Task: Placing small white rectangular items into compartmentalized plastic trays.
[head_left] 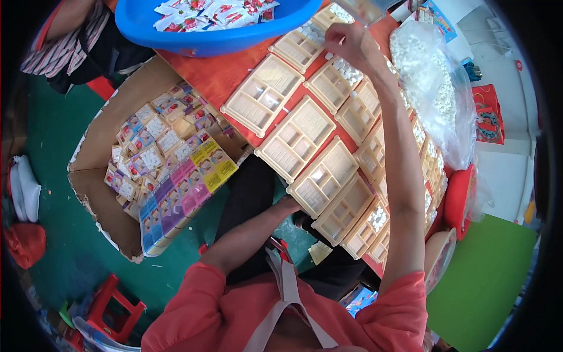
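The right hand (353, 48) is hovering at one o'clock over cream, rectangular, compartmented plastic trays (295, 139), the left hand (287, 205) beside them at six; I cannot tell whether either is pinching.

No lettering seems legible (even on the colourful printed panel (186, 195)).

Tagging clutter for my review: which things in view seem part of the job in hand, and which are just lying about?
Likely part of the job: cream trays, below the right hand; white pieces; clear bag; blue tub of sachets; cardboard box of packs.

Likely just lying about: red stool; red bag at right; red bundle at left.
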Demonstrator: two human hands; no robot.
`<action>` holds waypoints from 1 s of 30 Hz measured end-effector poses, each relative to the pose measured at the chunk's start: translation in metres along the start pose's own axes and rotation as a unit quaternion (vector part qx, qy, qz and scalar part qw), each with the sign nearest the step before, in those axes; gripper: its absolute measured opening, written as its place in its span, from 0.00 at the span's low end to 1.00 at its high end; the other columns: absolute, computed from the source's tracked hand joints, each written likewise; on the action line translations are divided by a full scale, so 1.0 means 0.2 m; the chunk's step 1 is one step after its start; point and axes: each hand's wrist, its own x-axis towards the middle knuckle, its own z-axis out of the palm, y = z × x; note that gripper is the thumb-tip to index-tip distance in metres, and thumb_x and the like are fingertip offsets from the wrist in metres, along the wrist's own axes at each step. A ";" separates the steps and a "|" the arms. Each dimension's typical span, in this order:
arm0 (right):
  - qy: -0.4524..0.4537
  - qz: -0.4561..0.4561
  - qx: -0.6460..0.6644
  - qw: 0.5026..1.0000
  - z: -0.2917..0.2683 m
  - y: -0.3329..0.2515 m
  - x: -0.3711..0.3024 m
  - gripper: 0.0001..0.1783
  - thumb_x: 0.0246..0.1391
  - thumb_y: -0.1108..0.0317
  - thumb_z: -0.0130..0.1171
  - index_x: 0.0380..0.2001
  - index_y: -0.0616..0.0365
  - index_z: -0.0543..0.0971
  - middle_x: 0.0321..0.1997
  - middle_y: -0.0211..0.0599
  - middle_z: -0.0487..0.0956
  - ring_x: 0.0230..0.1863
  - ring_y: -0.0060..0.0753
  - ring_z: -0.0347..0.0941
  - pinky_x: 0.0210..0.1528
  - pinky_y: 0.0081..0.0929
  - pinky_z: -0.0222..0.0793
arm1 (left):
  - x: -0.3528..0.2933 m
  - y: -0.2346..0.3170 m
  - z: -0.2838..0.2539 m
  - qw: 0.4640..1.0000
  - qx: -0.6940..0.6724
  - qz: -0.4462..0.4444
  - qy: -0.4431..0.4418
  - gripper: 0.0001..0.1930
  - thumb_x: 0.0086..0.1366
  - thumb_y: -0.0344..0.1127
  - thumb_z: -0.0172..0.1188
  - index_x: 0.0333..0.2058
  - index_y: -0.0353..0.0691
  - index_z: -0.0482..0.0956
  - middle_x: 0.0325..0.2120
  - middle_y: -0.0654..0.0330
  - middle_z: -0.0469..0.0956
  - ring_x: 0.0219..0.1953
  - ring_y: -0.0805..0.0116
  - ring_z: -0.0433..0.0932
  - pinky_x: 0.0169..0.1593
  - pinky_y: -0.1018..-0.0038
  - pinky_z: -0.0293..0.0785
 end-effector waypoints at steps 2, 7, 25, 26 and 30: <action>-0.030 0.017 -0.037 0.999 0.01 0.01 -0.06 0.10 0.45 0.67 0.62 0.32 0.60 0.78 0.27 0.37 0.79 0.27 0.31 0.75 0.34 0.26 0.69 | 0.03 -0.02 0.06 0.997 -0.013 -0.011 -0.069 0.30 0.71 0.54 0.37 0.66 0.48 0.49 0.65 0.55 0.54 0.64 0.56 0.58 0.65 0.55 0.59; 0.022 0.061 0.093 0.994 -0.02 0.00 -0.13 0.08 0.49 0.69 0.61 0.32 0.60 0.79 0.27 0.34 0.80 0.29 0.19 0.75 0.33 0.22 0.69 | 0.06 -0.07 0.21 0.923 0.282 -0.017 0.261 0.32 0.70 0.57 0.36 0.67 0.49 0.45 0.66 0.54 0.51 0.65 0.53 0.56 0.65 0.55 0.59; 0.054 0.019 0.109 0.992 -0.13 -0.11 -0.24 0.10 0.52 0.66 0.62 0.35 0.61 0.80 0.27 0.33 0.79 0.29 0.21 0.73 0.33 0.21 0.69 | 0.01 -0.02 -0.12 0.973 0.120 -0.008 0.199 0.32 0.71 0.57 0.35 0.67 0.48 0.46 0.66 0.54 0.51 0.66 0.56 0.55 0.65 0.56 0.58; 0.061 -0.031 0.120 0.990 -0.10 -0.12 -0.23 0.09 0.52 0.67 0.61 0.35 0.61 0.80 0.27 0.34 0.79 0.29 0.22 0.73 0.33 0.22 0.69 | -0.01 -0.01 -0.12 0.973 0.118 -0.002 0.199 0.32 0.71 0.57 0.35 0.67 0.47 0.46 0.66 0.54 0.51 0.66 0.56 0.56 0.65 0.56 0.58; 0.027 -0.057 0.055 0.996 0.04 -0.17 -0.15 0.08 0.50 0.69 0.59 0.33 0.59 0.81 0.29 0.39 0.79 0.31 0.34 0.76 0.36 0.28 0.71 | -0.07 0.01 -0.14 0.975 0.108 0.017 0.194 0.33 0.70 0.57 0.35 0.67 0.46 0.45 0.66 0.53 0.52 0.65 0.56 0.56 0.65 0.58 0.59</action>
